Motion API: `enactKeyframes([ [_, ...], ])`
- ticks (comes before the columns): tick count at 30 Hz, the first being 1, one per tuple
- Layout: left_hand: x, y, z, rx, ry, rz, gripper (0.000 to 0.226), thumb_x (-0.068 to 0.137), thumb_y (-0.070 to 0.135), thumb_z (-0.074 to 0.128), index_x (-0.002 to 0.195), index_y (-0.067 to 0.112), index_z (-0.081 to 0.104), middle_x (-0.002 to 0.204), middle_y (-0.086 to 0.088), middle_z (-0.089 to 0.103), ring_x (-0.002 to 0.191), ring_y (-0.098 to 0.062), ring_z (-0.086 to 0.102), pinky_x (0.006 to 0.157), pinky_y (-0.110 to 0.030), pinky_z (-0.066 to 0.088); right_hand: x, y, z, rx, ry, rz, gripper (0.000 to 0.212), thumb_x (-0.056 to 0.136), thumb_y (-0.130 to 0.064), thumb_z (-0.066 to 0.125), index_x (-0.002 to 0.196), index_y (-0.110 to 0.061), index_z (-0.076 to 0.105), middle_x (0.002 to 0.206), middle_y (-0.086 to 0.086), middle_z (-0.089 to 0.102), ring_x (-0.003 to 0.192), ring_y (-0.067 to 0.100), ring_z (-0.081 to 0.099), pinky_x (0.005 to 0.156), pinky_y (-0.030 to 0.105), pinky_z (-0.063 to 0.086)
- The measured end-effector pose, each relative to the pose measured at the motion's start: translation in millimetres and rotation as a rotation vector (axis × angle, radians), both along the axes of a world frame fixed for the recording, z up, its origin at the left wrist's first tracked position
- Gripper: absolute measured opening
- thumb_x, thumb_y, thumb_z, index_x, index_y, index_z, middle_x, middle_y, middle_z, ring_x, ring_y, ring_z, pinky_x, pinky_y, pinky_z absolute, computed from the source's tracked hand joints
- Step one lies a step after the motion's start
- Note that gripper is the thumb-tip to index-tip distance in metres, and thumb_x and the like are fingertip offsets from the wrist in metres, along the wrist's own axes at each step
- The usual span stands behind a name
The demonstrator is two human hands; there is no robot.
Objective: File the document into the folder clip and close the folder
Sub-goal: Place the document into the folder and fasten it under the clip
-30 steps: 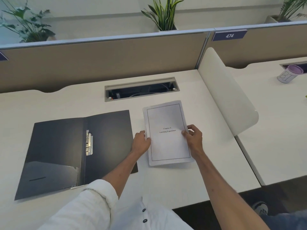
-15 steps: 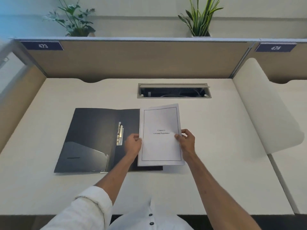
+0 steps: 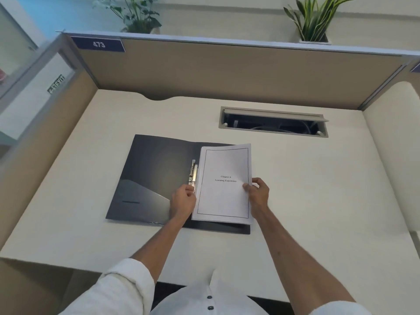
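A dark folder (image 3: 150, 176) lies open on the white desk (image 3: 318, 189). Its metal clip (image 3: 193, 175) runs along the spine. A white stapled document (image 3: 223, 196), titled "Chapter 6 Learning Experience", lies over the folder's right half with its left edge against the clip. My left hand (image 3: 183, 201) grips the document's left edge, just below the clip. My right hand (image 3: 258, 193) pinches the right edge, thumb on top of the page.
An open cable tray (image 3: 273, 121) is sunk into the desk behind the folder. Beige partition walls (image 3: 204, 71) close the desk at the back and the left. Two potted plants (image 3: 314, 18) stand behind the partition. A white rounded divider (image 3: 395, 133) borders the right side.
The document has been carried left from the bare desk onto the folder's right half, its left edge now at the clip. Both hands kept their hold. The camera view swung left.
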State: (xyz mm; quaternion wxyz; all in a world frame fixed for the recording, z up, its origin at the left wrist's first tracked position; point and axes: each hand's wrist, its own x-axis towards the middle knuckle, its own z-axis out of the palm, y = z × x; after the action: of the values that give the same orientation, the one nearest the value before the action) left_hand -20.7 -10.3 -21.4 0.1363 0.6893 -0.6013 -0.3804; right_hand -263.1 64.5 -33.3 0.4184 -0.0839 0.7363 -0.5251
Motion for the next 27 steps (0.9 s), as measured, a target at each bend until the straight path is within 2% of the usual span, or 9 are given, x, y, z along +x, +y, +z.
enactKeyframes([
  [5, 9, -2, -7, -0.028, -0.044, -0.035, 0.033, 0.100, 0.011, 0.050, 0.118, 0.023, 0.075, 0.111, -0.001, 0.078, 0.103, -0.028, 0.070, 0.083, -0.032, 0.050, 2, -11, -10, 0.031, 0.023, 0.015, 0.016, 0.081, -0.010, 0.073, 0.094, -0.014, 0.066, 0.085, 0.007, 0.077, 0.071, 0.024, 0.063, 0.072, 0.036, 0.053],
  [9, 11, -3, -9, -0.044, -0.061, -0.076, 0.031, 0.099, 0.012, 0.053, 0.118, 0.023, 0.075, 0.113, -0.001, 0.077, 0.103, -0.026, 0.072, 0.093, -0.039, 0.059, 8, -17, -11, 0.082, 0.086, 0.022, 0.013, 0.083, -0.011, 0.074, 0.091, -0.016, 0.066, 0.084, 0.001, 0.074, 0.073, 0.024, 0.062, 0.074, 0.033, 0.051],
  [12, 12, -3, -11, -0.068, -0.060, -0.096, 0.029, 0.098, 0.011, 0.055, 0.118, 0.021, 0.074, 0.112, -0.002, 0.077, 0.101, -0.026, 0.072, 0.093, -0.042, 0.061, 11, -21, -9, 0.148, 0.172, 0.069, 0.011, 0.086, -0.013, 0.071, 0.096, -0.012, 0.065, 0.086, 0.000, 0.071, 0.076, 0.025, 0.060, 0.069, 0.032, 0.048],
  [17, 8, -1, -12, -0.127, -0.088, -0.093, 0.027, 0.098, 0.008, 0.054, 0.115, 0.017, 0.073, 0.111, -0.004, 0.075, 0.098, -0.026, 0.070, 0.083, -0.033, 0.050, 11, -24, 0, 0.301, 0.403, 0.238, 0.012, 0.089, -0.017, 0.060, 0.091, -0.008, 0.054, 0.081, 0.003, 0.058, 0.072, 0.028, 0.053, 0.060, 0.033, 0.039],
  [20, 7, 1, -12, -0.133, -0.081, -0.078, 0.027, 0.096, 0.007, 0.054, 0.114, 0.014, 0.073, 0.112, -0.005, 0.074, 0.099, -0.028, 0.069, 0.082, -0.033, 0.049, 8, -24, 6, 0.376, 0.537, 0.302, 0.017, 0.094, -0.024, 0.060, 0.099, -0.008, 0.058, 0.098, 0.006, 0.063, 0.085, 0.030, 0.061, 0.068, 0.034, 0.042],
  [22, 6, 3, -11, -0.142, -0.083, -0.072, 0.024, 0.097, 0.008, 0.056, 0.115, 0.013, 0.072, 0.113, -0.006, 0.074, 0.100, -0.028, 0.068, 0.083, -0.034, 0.051, 6, -23, 6, 0.379, 0.587, 0.315, 0.020, 0.095, -0.025, 0.061, 0.104, -0.007, 0.060, 0.110, 0.008, 0.060, 0.094, 0.033, 0.062, 0.074, 0.036, 0.044],
  [27, 3, 7, -9, -0.156, -0.105, -0.071, 0.023, 0.097, 0.008, 0.058, 0.113, 0.012, 0.073, 0.110, -0.006, 0.070, 0.090, -0.021, 0.056, 0.079, -0.033, 0.044, 9, -17, 5, 0.370, 0.671, 0.341, 0.021, 0.093, -0.014, 0.061, 0.110, -0.002, 0.059, 0.118, 0.013, 0.053, 0.109, 0.036, 0.055, 0.078, 0.037, 0.040],
])
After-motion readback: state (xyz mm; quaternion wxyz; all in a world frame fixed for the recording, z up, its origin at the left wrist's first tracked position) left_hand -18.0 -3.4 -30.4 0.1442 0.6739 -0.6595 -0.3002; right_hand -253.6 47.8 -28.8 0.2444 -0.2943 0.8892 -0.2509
